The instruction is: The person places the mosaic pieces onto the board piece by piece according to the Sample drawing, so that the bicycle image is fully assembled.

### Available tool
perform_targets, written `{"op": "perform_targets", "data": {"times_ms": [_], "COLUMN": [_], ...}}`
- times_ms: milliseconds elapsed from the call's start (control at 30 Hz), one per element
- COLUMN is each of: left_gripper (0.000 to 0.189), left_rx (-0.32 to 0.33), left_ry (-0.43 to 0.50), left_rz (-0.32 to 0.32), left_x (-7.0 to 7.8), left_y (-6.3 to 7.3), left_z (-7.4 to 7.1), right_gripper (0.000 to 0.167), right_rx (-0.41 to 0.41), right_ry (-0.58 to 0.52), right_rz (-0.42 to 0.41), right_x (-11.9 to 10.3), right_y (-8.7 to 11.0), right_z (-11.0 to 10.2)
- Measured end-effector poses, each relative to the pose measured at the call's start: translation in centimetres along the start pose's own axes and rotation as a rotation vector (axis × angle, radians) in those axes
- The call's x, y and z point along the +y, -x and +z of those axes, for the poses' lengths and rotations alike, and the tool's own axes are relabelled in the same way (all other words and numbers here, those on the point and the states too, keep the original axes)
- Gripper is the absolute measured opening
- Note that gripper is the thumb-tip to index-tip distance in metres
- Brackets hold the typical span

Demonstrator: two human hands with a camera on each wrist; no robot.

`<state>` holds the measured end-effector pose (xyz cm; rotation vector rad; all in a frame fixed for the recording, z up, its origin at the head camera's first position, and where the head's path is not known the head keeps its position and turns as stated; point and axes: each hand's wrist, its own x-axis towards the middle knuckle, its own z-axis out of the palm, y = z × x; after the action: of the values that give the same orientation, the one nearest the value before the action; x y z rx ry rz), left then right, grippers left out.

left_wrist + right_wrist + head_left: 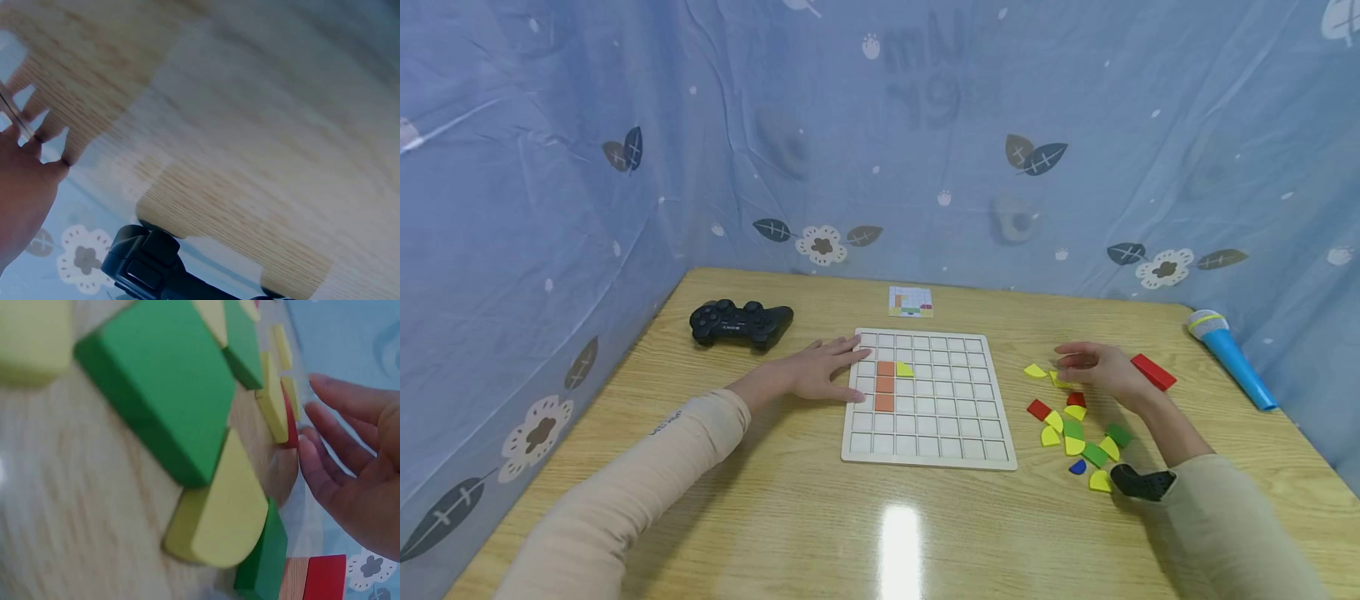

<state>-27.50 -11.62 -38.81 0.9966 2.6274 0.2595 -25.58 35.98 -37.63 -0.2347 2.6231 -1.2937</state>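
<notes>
My left hand (816,371) rests with spread fingers on the left edge of a white gridded board (928,461). On the board, three orange squares (885,385) line up in a column, and a yellow-green quarter-round piece (904,369) lies right of the top one. Over the loose pieces at right hovers my right hand (1108,372), its fingers loosely bent and its fingertips right by a yellow piece (1060,380). The right wrist view shows nothing between those fingers. Below them lie red squares (1039,409), green squares (1073,429) and several yellow quarter-rounds (1050,436).
A small pattern card (911,302) lies behind the board. At the back left is a black game controller (741,323). A red rectangular block (1153,372) and a blue toy microphone (1236,362) lie to the right. Patterned blue cloth (940,167) hangs behind the table.
</notes>
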Motion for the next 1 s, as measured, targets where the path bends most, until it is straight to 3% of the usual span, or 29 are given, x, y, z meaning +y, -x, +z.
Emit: {"op": "perform_targets", "data": {"times_ms": [167, 367, 733, 1000], "left_gripper": [0.085, 0.085, 0.085, 0.086], "left_rx": [0.003, 0.003, -0.001, -0.005], "left_ry": [-0.013, -0.008, -0.004, 0.004], "left_rz": [-0.002, -0.006, -0.017, -0.013], "left_x": [-0.11, 0.01, 0.02, -0.1], "left_y": [-0.05, 0.0, 0.05, -0.01], "left_z": [0.09, 0.03, 0.01, 0.01], "right_gripper": [0.05, 0.047, 0.047, 0.047], "right_rx": [-0.041, -0.035, -0.041, -0.048], "right_ry": [0.046, 0.059, 0.037, 0.094], "right_rz": [-0.055, -0.089, -0.101, -0.125], "right_x": [0.26, 0.49, 0.94, 0.9], "right_y": [-0.23, -0.38, -0.42, -0.49], "right_z": [0.17, 0.37, 0.59, 0.67]}}
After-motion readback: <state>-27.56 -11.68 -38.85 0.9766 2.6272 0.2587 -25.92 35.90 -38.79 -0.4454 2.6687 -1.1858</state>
